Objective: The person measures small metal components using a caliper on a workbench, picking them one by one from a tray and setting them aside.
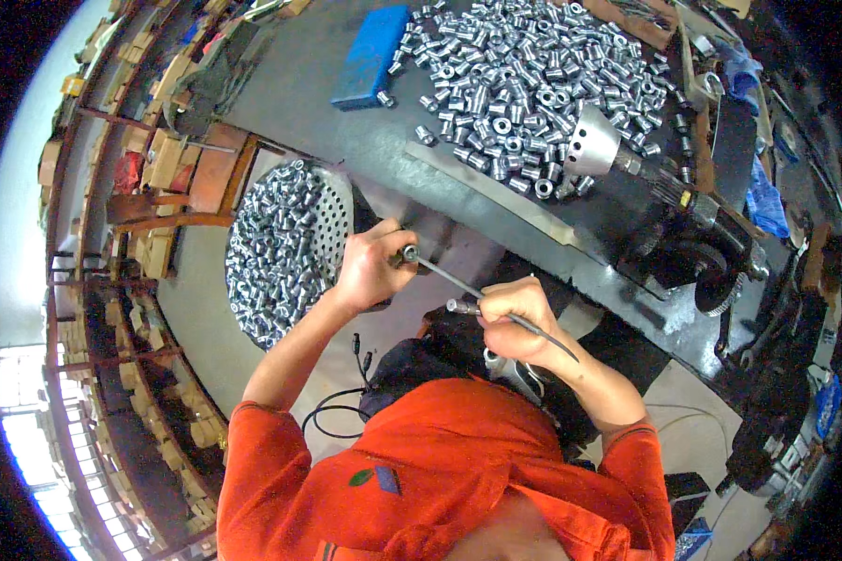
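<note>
My left hand [374, 266] is closed round a small ring-ended metal fitting [410, 252], its open bore facing the other hand. My right hand [516, 320] is closed on a slim grey rod [454, 282] that resembles a round file. One end of the rod meets the fitting's bore; how far it goes in is hard to see. Its thin tail sticks out past my right wrist. Beside my right fingers shows a short silver cylinder [462, 307]; I cannot tell whether they grip it. Left of my left hand stands a perforated round basket [335, 220] partly filled with similar fittings [273, 252].
On the dark metal workbench [290, 98] lies a big heap of shiny fittings [524, 89] beside a blue block [370, 58]. A machine with a silver cone [592, 142] stands at right. Shelves of boxes [140, 374] line the left. Black cables [332, 411] hang near my lap.
</note>
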### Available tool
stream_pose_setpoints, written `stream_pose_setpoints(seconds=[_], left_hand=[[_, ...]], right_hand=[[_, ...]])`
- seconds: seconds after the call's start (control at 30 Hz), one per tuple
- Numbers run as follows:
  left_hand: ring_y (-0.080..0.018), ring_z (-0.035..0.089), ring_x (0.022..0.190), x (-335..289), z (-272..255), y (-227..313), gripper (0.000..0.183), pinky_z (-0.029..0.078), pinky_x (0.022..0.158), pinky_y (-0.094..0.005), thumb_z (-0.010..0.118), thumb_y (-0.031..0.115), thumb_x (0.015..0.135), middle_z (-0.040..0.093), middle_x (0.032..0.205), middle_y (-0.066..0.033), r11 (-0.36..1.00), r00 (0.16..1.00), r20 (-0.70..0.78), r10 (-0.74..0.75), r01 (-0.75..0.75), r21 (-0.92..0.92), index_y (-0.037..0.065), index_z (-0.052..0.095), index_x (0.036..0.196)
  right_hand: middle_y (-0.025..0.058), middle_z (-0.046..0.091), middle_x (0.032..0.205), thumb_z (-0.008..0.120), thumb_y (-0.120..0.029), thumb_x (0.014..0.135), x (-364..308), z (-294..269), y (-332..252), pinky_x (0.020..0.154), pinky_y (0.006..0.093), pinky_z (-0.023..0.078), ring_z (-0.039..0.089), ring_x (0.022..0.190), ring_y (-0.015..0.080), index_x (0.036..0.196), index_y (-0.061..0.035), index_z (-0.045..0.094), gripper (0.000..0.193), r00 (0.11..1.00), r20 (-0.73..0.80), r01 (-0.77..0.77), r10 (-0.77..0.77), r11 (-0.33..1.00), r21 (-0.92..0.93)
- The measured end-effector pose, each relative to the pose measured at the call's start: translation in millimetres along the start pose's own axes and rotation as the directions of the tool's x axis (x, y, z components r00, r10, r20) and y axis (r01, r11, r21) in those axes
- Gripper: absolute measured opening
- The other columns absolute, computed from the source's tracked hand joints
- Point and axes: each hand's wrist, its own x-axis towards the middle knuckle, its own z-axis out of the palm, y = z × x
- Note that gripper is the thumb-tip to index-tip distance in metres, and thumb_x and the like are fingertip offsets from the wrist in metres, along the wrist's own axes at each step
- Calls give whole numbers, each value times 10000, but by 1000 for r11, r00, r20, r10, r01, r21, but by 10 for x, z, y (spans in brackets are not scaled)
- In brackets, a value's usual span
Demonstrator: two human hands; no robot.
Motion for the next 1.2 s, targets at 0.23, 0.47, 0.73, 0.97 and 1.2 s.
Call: stream_pose_setpoints(seconds=[0.23, 0.47, 0.73, 0.97, 1.2], left_hand=[[-289, 587, 623, 24, 202, 203, 306, 469, 531, -385, 695, 150, 582, 553, 758, -70, 987, 989, 45, 140, -136, -79, 81, 627, 872], [-292, 597, 615, 165, -8, 88, 267, 481, 543, -378, 664, 155, 627, 589, 742, -84, 998, 999, 32, -12, 10, 58, 75, 645, 881], [-297, 598, 634, 1202, -88, 39, 288, 486, 595, -384, 653, 151, 665, 621, 774, -124, 976, 989, -49, 137, -126, 175, 73, 666, 943], [-110, 587, 600, 1928, -225, -23, 436, 492, 567, -294, 672, 176, 766, 628, 765, -107, 961, 990, -139, -19, -20, -276, 6, 567, 1154], [-326, 635, 791, 286, -924, -389, 357, 504, 686, -413, 632, 221, 788, 661, 872, -145, 935, 969, 240, -61, -29, 354, 92, 599, 1119]], right_hand=[[105, 422, 566, 681, -109, 646, 77, 96, 147, 476, 374, 339, 483, 506, 280, 606, -38, 424, 270, 996, 25, 94, -91, 965, -243], [84, 401, 599, 681, -127, 642, -23, 18, 65, 474, 398, 339, 485, 538, 296, 618, -64, 397, 292, 959, 47, 276, -279, 889, -366], [86, 365, 565, 656, -115, 594, -79, -12, 49, 444, 400, 306, 427, 485, 291, 576, -69, 359, 301, 928, -100, 289, -360, 860, -420], [77, 417, 580, 690, -188, 626, -102, 37, 206, 449, 392, 326, 470, 504, 287, 605, -81, 414, 297, 956, -8, 264, -292, 874, -409], [83, 368, 524, 644, -132, 587, -74, 105, 192, 421, 377, 276, 404, 432, 272, 544, -73, 369, 284, 970, -88, 181, -227, 914, -364]])
